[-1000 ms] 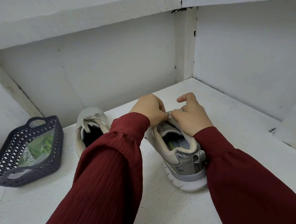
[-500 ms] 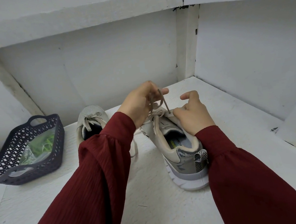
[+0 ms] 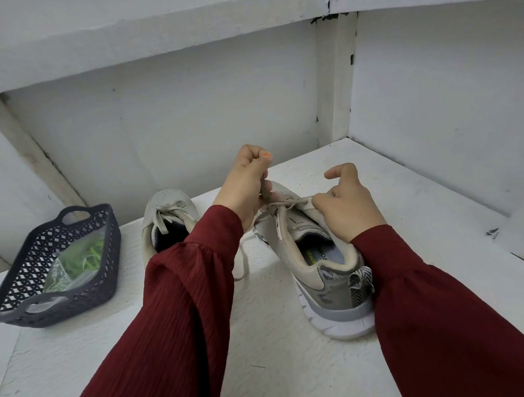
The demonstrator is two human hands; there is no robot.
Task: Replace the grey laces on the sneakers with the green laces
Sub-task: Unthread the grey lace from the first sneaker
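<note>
Sneakers [image 3: 324, 291] stand on a rough white shelf [image 3: 271, 373], white walls [image 3: 183, 126] behind.

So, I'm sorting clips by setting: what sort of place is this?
Probably a built-in storage nook, not a workshop: a rough white-painted shelf boxed in by white walls, a beam close overhead, and a dark basket beside a sneaker.

Bare shelf [image 3: 271, 373] lies near you, between your sleeves [image 3: 176, 318]. On your left, only a narrow gap parts the basket [image 3: 113, 244] from the far sneaker [image 3: 166, 201]. The back wall [image 3: 183, 126] and right wall [image 3: 454, 115] box in the near sneaker [image 3: 327, 291].
</note>
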